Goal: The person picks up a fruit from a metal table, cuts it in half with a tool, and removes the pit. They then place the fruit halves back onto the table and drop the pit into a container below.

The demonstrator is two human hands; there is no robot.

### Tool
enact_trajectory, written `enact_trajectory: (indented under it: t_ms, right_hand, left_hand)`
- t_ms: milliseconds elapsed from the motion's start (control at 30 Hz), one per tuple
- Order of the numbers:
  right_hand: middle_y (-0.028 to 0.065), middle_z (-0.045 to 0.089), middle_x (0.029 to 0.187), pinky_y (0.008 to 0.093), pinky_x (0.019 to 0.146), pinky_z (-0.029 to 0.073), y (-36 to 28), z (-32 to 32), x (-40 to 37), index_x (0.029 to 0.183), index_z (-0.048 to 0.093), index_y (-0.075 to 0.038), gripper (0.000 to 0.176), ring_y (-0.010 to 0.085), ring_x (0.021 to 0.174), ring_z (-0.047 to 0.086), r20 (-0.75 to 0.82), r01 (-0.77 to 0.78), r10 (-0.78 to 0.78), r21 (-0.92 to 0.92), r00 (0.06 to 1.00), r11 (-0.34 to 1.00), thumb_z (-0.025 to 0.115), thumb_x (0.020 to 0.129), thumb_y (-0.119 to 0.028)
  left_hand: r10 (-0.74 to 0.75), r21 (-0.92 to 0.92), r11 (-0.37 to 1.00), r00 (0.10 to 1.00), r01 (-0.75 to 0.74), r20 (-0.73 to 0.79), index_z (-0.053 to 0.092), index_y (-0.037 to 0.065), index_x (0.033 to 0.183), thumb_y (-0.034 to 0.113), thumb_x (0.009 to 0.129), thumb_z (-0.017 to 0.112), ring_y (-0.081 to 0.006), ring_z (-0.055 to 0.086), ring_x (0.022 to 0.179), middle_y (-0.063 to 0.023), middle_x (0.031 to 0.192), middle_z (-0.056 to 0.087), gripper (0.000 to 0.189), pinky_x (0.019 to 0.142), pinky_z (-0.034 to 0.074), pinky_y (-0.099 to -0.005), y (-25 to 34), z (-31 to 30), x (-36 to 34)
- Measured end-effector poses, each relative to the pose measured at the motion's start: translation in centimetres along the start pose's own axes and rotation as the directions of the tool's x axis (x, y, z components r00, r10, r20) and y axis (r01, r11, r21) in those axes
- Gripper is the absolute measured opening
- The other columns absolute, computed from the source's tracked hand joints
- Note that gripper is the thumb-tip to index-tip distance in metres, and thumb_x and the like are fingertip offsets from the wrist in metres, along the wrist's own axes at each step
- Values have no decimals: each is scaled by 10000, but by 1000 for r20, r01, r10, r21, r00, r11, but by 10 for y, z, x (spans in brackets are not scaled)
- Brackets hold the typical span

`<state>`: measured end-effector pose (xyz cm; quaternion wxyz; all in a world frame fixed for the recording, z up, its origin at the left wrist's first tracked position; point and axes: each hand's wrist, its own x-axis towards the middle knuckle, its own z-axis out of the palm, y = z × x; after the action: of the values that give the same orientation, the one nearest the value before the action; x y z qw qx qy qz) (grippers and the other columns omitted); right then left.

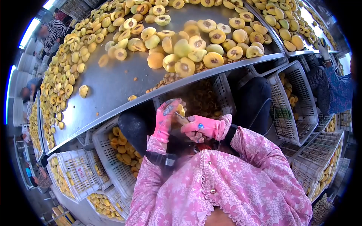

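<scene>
Two pink-gloved hands (pixel 164 119) (pixel 206 127), one tool (pixel 182 119)

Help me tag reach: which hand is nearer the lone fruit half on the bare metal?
Left. The left hand is right of the fruit half and lower in the picture; the right hand is farther right, beyond the left hand.

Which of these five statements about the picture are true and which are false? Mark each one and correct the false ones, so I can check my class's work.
1. The left hand holds a piece of yellow fruit. True.
2. The right hand is ungloved. False: it wears a pink glove.
3. Cut fruit halves lie on the metal table. True.
4. The white crate beside the left knee is empty. False: orange-yellow fruit pieces lie in it.
5. The wearer's sleeves have a pink flower pattern. True.
</scene>
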<state>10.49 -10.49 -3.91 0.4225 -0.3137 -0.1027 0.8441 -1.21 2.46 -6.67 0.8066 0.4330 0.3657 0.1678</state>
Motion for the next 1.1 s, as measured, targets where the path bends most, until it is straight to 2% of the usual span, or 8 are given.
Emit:
enact_trajectory:
  t_ms: [200,333,533,633,733,800,933,1100]
  right_hand:
    - [-52,402,569,181,374,280,4,13,-10,802,468,-110,130,39,416,356,24,154,-160,155,987,976,573,858,-162]
    - [-25,446,560,208,367,309,3,-6,-19,891,449,-75,156,61,401,391,-230,106,-131,-120,964,987,571,859,-168]
    - [-16,487,636,219,412,325,20,-12,-8,952,458,-77,161,64,438,413,-283,134,-310,-505,908,853,567,866,-158]
    - [-8,527,761,237,589,402,18,-12,-11,962,523,-17,209,69,665,461,-294,115,-266,-445,918,888,587,850,-182]
    - [15,549,796,267,664,429,21,-24,-5,956,543,0,259,92,739,485,-305,54,-254,-538,918,841,595,846,-229]
    - [30,558,806,271,669,436,21,-30,1,959,545,2,288,101,751,501,-276,66,-250,-538,928,840,606,841,-254]
    - [41,572,834,274,688,450,22,-38,7,985,547,7,301,107,781,521,-356,7,-231,-533,905,846,605,843,-252]
    - [-10,557,921,233,700,452,4,-27,-6,1132,508,-11,307,69,805,512,-363,116,-206,-254,909,960,578,870,-155]
  left_hand:
    - [-40,-475,880,998,13,-47,558,51,1148,303,881,592,-256,632,808,-136,1039,626,369,683,540,-353,-7,14,-3]
    - [362,192,925,912,-327,-191,612,-19,1023,212,826,681,-161,638,744,-104,916,652,311,650,546,-308,12,9,-11]
    - [112,-208,966,973,-154,-203,499,-9,1178,362,922,500,-281,642,856,-178,1043,616,451,631,574,-395,67,-43,-49]
    - [305,144,952,836,-269,-456,526,-20,1139,358,925,500,-268,649,823,-201,1002,624,435,576,582,-363,108,-87,-81]
    - [528,933,187,769,309,-361,630,-55,996,276,892,580,-196,649,802,-100,883,679,350,732,495,-319,146,-119,-103]
    - [623,977,-24,768,211,-151,609,-31,1066,245,843,632,-209,655,828,-142,942,669,356,757,496,-317,145,-132,-80]
    - [577,879,231,786,-417,221,523,34,1215,154,746,684,-305,585,1037,-196,1165,560,510,899,454,-325,148,-76,26]
    - [448,845,-326,718,-423,533,503,66,1234,132,658,765,-329,525,1099,-156,1241,508,636,969,409,-361,127,-14,138]
